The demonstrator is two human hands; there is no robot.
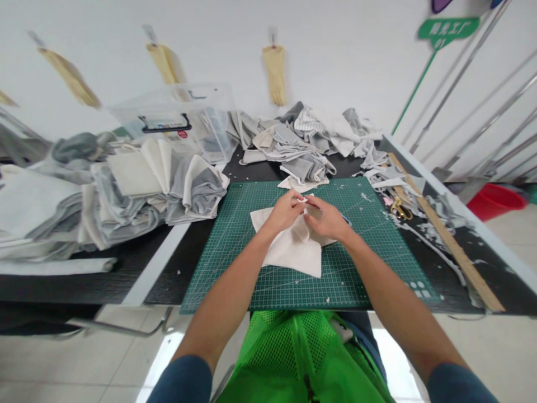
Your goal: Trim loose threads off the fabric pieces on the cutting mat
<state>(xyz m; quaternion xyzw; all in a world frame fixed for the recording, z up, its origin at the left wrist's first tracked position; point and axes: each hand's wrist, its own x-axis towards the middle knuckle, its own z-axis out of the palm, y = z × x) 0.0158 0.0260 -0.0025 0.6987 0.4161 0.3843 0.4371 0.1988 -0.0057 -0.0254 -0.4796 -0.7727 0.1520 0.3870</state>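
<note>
Head view: the left hand [286, 212] and the right hand [329, 219] almost meet at the far edge of a cream cloth [293, 254], which lies partly folded on the green mat [235, 246]. Each hand is closed in a pinch, fingertips on a raised bit of the fabric; exactly how thumb and finger sit around it is too small to tell. The cloth looks light, soft and limp, with no risk of breaking, but a loose fold could slump or slide out of line. An edge or corner, nipped between thumb and finger, seems the best hold. Beyond it lies a pile of grey and white cloths [308, 148].
</note>
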